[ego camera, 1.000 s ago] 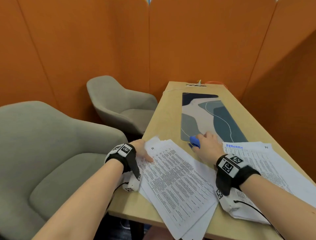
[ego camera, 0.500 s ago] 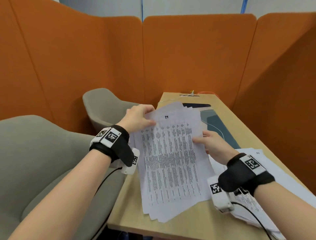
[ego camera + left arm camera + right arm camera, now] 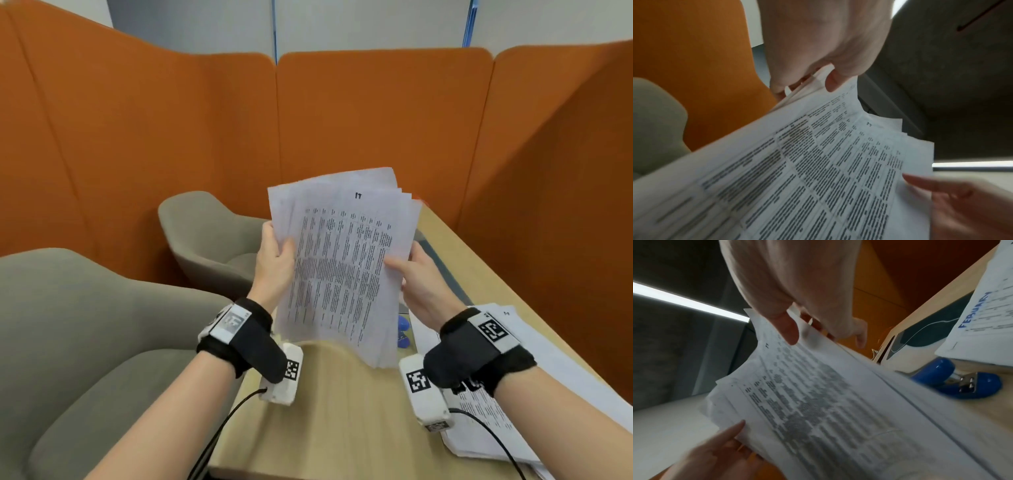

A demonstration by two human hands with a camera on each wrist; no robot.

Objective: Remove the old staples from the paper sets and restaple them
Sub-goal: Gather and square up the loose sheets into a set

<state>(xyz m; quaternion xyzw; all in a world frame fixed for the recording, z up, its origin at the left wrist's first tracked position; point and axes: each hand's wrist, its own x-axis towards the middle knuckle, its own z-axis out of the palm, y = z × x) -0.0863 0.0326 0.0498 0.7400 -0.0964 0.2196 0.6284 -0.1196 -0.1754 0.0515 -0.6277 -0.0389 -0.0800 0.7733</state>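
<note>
loose paper set held upright in the air above the surface's near edge, sheets fanned and uneven, dense printed columns, left hand and right hand each pinching a side edge

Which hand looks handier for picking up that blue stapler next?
Probably the right hand. The blue stapler lies on the table just below it, on that side of the held paper set. The left hand grips the sheets' far edge.

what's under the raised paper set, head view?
Below the paper set, held by the left hand and right hand, are the bare table and a blue stapler, partly covered. The desk mat is mostly hidden.
</note>
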